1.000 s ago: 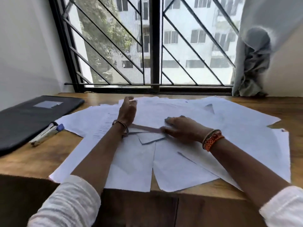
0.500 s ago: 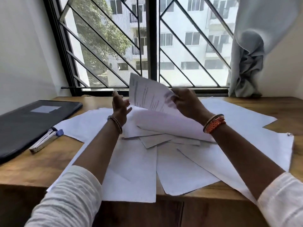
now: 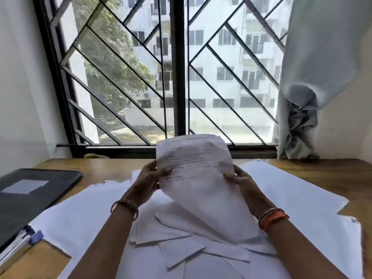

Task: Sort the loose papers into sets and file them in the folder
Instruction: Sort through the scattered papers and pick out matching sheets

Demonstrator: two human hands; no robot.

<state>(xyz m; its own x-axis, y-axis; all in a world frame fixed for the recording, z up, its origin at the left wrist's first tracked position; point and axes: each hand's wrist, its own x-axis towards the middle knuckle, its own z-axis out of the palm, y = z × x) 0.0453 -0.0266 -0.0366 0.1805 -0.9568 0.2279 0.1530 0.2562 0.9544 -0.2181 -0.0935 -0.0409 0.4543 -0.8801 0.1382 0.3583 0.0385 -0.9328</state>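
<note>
Left hand and right hand each pinch side edge of printed sheet, raised above loose papers on worktop.

Daylit window with black diagonal bars behind the wooden surface, pale curtain bunched right of it, white wall left.

Wooden desk under it all. Past the hands there's a big window with black diagonal bars, with a pale apartment block and a leafy tree outside. Off to the right of the hands a light curtain hangs bunched up, plain white wall on the left.
</note>
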